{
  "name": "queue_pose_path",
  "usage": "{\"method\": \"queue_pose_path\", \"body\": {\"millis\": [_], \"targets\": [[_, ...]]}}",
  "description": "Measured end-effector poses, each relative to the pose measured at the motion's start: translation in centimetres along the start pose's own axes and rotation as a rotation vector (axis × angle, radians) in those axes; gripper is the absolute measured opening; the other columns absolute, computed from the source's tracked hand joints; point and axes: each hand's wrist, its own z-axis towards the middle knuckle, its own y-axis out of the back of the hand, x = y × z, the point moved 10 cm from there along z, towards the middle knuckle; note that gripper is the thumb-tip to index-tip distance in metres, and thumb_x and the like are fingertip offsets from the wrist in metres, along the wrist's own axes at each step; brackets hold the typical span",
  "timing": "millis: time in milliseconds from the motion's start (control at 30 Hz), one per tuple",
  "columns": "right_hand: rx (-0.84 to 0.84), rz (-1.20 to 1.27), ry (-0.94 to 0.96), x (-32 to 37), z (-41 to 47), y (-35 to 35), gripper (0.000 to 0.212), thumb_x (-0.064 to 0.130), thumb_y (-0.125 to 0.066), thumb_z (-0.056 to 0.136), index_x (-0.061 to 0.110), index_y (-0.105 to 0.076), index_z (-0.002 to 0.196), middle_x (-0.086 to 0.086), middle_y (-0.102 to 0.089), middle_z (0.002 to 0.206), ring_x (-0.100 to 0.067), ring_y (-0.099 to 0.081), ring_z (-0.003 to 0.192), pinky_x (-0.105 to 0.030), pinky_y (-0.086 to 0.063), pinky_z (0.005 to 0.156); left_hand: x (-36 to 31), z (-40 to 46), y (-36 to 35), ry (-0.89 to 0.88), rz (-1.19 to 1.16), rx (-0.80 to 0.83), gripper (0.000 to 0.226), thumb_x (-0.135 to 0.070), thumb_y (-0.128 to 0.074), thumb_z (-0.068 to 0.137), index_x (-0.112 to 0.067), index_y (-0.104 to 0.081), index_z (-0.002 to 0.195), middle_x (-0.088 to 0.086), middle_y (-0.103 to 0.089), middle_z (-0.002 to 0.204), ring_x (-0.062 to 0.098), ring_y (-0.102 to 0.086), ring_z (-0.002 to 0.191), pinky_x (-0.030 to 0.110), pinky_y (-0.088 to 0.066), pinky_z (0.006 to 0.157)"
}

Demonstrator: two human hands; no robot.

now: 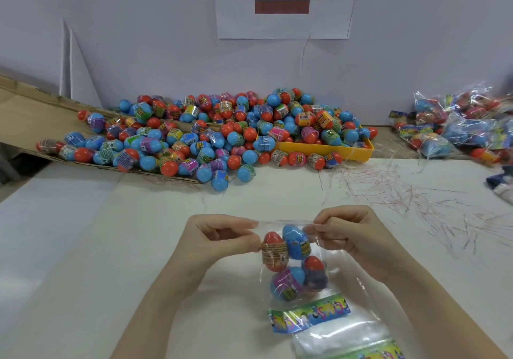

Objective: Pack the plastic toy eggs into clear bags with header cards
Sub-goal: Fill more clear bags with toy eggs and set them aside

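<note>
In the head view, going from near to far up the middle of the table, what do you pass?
Stack of empty bags with header cards → clear bag of eggs, pinched at its top by the left hand and right hand → bare white table → pile of loose eggs → paper sign on the wall.

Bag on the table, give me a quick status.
Left grip and right grip pinch the clear bag top edge. Four eggs inside, header card nearest the person. Nothing blocking.

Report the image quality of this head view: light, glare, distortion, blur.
Head view: even, soft light with faint shadows; glare streaks on the clear bag and the packed bags; wide-angle bowing of the table edge; wall sign slightly soft.
</note>
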Motion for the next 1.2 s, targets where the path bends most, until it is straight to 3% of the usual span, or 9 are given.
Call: {"method": "queue_pose_path", "body": {"millis": [200, 267, 400, 600, 767, 867, 967, 1100, 1200], "targets": [[-0.006, 0.024, 0.019, 0.1, -0.1, 0.2, 0.036, -0.012, -0.055, 0.076, 0.012, -0.072, 0.056, -0.007, -0.068, 0.060, -0.011, -0.065, 0.055, -0.017, -0.049, 0.048, 0.0, -0.1, -0.3, -0.018, -0.016, 0.012, 0.031, -0.025, -0.084, 0.045, -0.028, -0.078, 0.075, 0.000, -0.072, 0.068, 0.009, -0.068, 0.067, 0.017, -0.052, 0.063], [-0.008, 0.029, 0.018, 0.1, 0.0, 0.2, 0.033, -0.012, -0.057, 0.075, 0.011, -0.073, 0.056, -0.008, -0.067, 0.059, -0.012, -0.064, 0.053, -0.017, -0.049, 0.048, 0.0, -0.1, -0.4, -0.010, 0.032, 0.002, 0.028, -0.024, -0.089, 0.046, -0.028, -0.078, 0.071, -0.002, -0.073, 0.068, 0.005, -0.067, 0.065, 0.014, -0.050, 0.061], [0.020, 0.039, 0.019, 0.1, 0.0, 0.1, 0.030, -0.010, -0.058, 0.074, 0.010, -0.073, 0.057, -0.005, -0.064, 0.054, -0.011, -0.061, 0.049, -0.017, -0.049, 0.048, 0.1, 0.0, -0.2, 0.009, 0.027, -0.025, 0.018, -0.016, -0.076, 0.047, -0.023, -0.077, 0.064, 0.001, -0.070, 0.060, 0.008, -0.066, 0.055, 0.013, -0.048, 0.053], [0.070, 0.003, 0.042, 0.5, 0.0, -0.3, 0.040, -0.015, -0.052, 0.077, 0.012, -0.071, 0.054, -0.006, -0.067, 0.058, -0.012, -0.065, 0.055, -0.016, -0.050, 0.049, -0.5, 0.2, 0.0, -0.068, 0.012, -0.005, 0.015, -0.006, -0.077, 0.048, -0.018, -0.075, 0.057, 0.001, -0.068, 0.056, 0.010, -0.065, 0.054, 0.015, -0.050, 0.054], [0.124, -0.050, 0.074, 0.8, -0.1, -0.9, 0.039, -0.016, -0.054, 0.074, 0.012, -0.072, 0.053, -0.004, -0.066, 0.055, -0.011, -0.065, 0.056, -0.016, -0.050, 0.050, -0.8, 0.1, -0.6, -0.119, 0.087, 0.105, 0.032, 0.014, -0.073, 0.056, -0.018, -0.075, 0.057, -0.004, -0.064, 0.056, 0.007, -0.062, 0.056, 0.014, -0.047, 0.056], [0.144, -0.051, 0.084, 0.9, -0.2, -1.1, 0.024, -0.005, -0.053, 0.061, 0.009, -0.070, 0.052, -0.009, -0.068, 0.058, -0.013, -0.064, 0.056, -0.017, -0.050, 0.051, -0.7, 0.0, -0.7, -0.112, 0.074, 0.109, 0.018, -0.001, -0.070, 0.050, -0.018, -0.074, 0.055, -0.004, -0.064, 0.058, 0.007, -0.061, 0.056, 0.015, -0.047, 0.055], [0.173, -0.071, 0.118, 1.0, -0.4, -1.4, 0.033, -0.016, -0.051, 0.064, 0.009, -0.069, 0.049, -0.006, -0.068, 0.057, -0.010, -0.064, 0.054, -0.014, -0.048, 0.051, -0.4, 0.0, -0.7, -0.089, 0.053, 0.110, 0.009, -0.017, -0.068, 0.044, -0.016, -0.073, 0.053, -0.001, -0.064, 0.058, 0.008, -0.060, 0.055, 0.016, -0.046, 0.054], [0.151, -0.165, 0.191, 1.4, -0.6, -1.7, 0.032, -0.010, -0.050, 0.058, 0.013, -0.068, 0.047, -0.003, -0.065, 0.054, -0.006, -0.060, 0.053, -0.013, -0.044, 0.051, -0.5, -0.1, -0.9, -0.106, 0.116, 0.119, 0.022, 0.002, -0.057, 0.053, -0.014, -0.072, 0.050, 0.003, -0.064, 0.056, 0.010, -0.059, 0.053, 0.016, -0.046, 0.054], [0.137, -0.187, 0.203, 1.3, -0.5, -1.7, 0.031, -0.006, -0.048, 0.054, 0.016, -0.068, 0.047, -0.003, -0.066, 0.056, -0.008, -0.060, 0.055, -0.016, -0.045, 0.053, -0.6, -0.2, -0.9, -0.117, 0.117, 0.113, 0.024, 0.001, -0.055, 0.056, -0.015, -0.071, 0.050, 0.003, -0.064, 0.056, 0.010, -0.059, 0.053, 0.016, -0.046, 0.055]]}}
